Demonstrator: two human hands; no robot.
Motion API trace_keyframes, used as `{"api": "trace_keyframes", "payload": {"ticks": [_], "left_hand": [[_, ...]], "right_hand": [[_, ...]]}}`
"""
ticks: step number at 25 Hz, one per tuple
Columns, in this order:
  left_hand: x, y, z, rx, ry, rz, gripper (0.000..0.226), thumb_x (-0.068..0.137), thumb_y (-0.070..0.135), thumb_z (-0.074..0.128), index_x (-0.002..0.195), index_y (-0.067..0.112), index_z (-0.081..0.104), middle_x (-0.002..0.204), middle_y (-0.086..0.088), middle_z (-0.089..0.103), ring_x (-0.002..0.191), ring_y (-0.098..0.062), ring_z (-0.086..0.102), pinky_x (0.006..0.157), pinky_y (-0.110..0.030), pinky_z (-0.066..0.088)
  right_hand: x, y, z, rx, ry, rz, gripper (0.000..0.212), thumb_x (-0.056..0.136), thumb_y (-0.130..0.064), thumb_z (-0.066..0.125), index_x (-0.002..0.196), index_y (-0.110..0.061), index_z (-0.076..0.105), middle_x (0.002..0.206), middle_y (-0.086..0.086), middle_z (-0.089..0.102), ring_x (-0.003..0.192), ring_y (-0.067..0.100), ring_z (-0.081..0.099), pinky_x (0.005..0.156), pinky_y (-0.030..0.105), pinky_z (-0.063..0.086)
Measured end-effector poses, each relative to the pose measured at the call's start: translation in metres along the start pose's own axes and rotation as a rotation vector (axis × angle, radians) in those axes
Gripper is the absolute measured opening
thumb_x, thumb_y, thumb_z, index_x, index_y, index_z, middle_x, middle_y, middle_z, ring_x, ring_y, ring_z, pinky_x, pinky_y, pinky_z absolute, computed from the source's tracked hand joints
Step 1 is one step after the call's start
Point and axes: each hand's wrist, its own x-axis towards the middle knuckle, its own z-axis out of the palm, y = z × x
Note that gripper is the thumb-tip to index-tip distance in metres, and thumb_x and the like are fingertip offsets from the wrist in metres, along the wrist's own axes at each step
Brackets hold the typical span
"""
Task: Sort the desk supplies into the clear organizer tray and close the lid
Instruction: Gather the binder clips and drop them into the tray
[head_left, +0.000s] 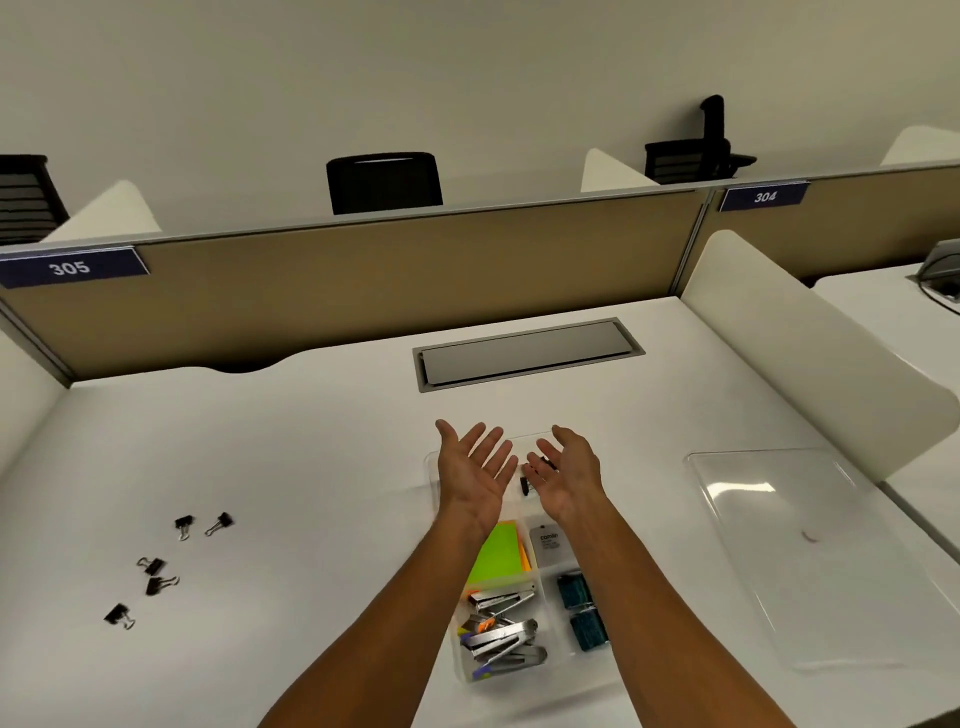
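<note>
Head view. Left hand (475, 467) and right hand (566, 475) hover palms up, fingers spread, holding nothing, over the far end of the clear tray (434, 470). A black clip (525, 486) shows between them. Staplers (501, 631) and sticky notes (498, 553) lie in the tray. Lid (810, 561) lies at 3 o'clock; five binder clips (156, 569) at 9 o'clock on the desk (311, 467).

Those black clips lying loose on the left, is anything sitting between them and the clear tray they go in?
Nothing visible does. The five loose binder clips lie on bare white desk, with only open surface between them and the organizer tray. The lid lies off to the tray's right, so the tray is open. Both hands, left and right, hover empty above it.
</note>
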Motion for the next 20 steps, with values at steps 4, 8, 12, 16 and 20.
{"api": "trace_keyframes", "payload": {"ticks": [4, 8, 12, 16, 20], "left_hand": [[-0.023, 0.030, -0.030, -0.074, -0.048, 0.080, 0.077, 0.088, 0.071, 0.038, 0.133, 0.010, 0.052, 0.127, -0.015, 0.063, 0.115, -0.035, 0.061, 0.105, -0.051, 0.043], [-0.047, 0.061, -0.068, -0.147, -0.046, 0.171, 0.078, 0.086, 0.071, 0.042, 0.131, 0.009, 0.054, 0.124, -0.014, 0.066, 0.113, -0.035, 0.064, 0.103, -0.051, 0.045], [-0.072, 0.097, -0.122, -0.300, -0.005, 0.298, 0.076, 0.085, 0.071, 0.045, 0.127, 0.009, 0.057, 0.125, -0.016, 0.065, 0.113, -0.036, 0.064, 0.102, -0.051, 0.045], [-0.093, 0.126, -0.181, -0.281, 0.165, 0.384, 0.074, 0.085, 0.069, 0.049, 0.126, 0.008, 0.058, 0.123, -0.015, 0.066, 0.110, -0.034, 0.065, 0.098, -0.048, 0.049], [-0.111, 0.154, -0.241, -0.214, 0.303, 0.434, 0.059, 0.088, 0.059, 0.055, 0.120, 0.009, 0.062, 0.120, -0.011, 0.068, 0.108, -0.029, 0.067, 0.094, -0.045, 0.051]], "right_hand": [[-0.022, 0.018, 0.024, -0.036, -0.122, -0.002, 0.037, 0.099, -0.032, 0.051, 0.132, -0.014, 0.054, 0.131, 0.010, 0.060, 0.117, 0.033, 0.058, 0.096, 0.045, 0.048], [-0.039, 0.046, 0.056, -0.063, -0.225, 0.051, 0.029, 0.096, -0.031, 0.057, 0.119, -0.014, 0.061, 0.121, 0.010, 0.065, 0.110, 0.032, 0.062, 0.087, 0.043, 0.050], [-0.052, 0.091, 0.092, -0.217, -0.337, 0.098, 0.027, 0.094, -0.029, 0.059, 0.117, -0.016, 0.065, 0.116, 0.008, 0.069, 0.107, 0.030, 0.065, 0.087, 0.043, 0.054], [-0.056, 0.140, 0.125, -0.374, -0.406, 0.110, 0.023, 0.093, -0.031, 0.062, 0.112, -0.019, 0.066, 0.109, 0.006, 0.071, 0.102, 0.029, 0.068, 0.079, 0.041, 0.057], [-0.053, 0.189, 0.158, -0.656, -0.469, 0.053, 0.023, 0.092, -0.031, 0.064, 0.111, -0.019, 0.066, 0.105, 0.003, 0.071, 0.098, 0.025, 0.069, 0.078, 0.039, 0.059]]}}
